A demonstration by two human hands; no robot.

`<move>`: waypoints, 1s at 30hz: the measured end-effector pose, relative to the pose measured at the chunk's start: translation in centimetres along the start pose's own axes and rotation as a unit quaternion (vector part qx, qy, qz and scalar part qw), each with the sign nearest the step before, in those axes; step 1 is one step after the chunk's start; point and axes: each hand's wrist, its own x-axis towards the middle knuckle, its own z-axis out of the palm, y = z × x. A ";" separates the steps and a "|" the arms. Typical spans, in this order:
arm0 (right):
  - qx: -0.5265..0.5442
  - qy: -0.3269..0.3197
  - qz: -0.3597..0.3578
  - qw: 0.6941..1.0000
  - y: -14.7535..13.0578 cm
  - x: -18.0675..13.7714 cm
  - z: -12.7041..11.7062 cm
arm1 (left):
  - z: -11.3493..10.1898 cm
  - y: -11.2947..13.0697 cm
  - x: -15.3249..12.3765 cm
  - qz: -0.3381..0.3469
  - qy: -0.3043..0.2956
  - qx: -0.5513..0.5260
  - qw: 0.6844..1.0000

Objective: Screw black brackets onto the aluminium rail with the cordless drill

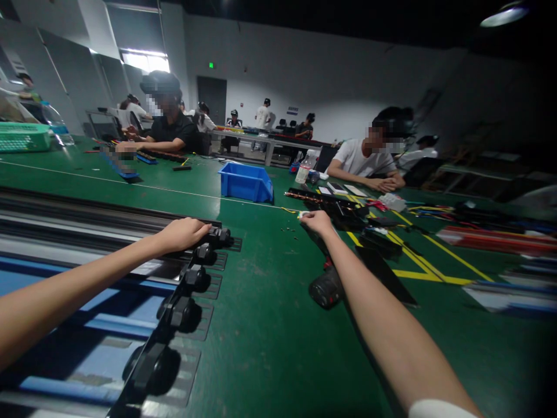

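My left hand is closed over the end of the farthest black rail, its fingertips beside a black cable gland. Several such cable glands stick out from the rail ends, with slotted dark plates next to them. My right hand, reaching across the table, pinches a small white piece from which a yellow wire runs left. Tiny dark bits lie just beside that hand. Under my right forearm is a black power tool, partly hidden.
A blue bin stands ahead on the green table. Dark strips and parts, a flat black panel and yellow tape lines lie right. Two people sit across the table. A bottle stands near one.
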 end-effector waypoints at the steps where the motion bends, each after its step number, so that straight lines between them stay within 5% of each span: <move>1: 0.000 0.000 0.000 1.000 0.0 0.0 0.0 | 0.0 0.0 0.0 0.001 0.001 -0.001 1.000; 30: 0.020 0.002 0.017 1.000 0.1 -0.2 -0.1 | 0.1 -0.1 0.1 0.004 0.003 0.010 1.000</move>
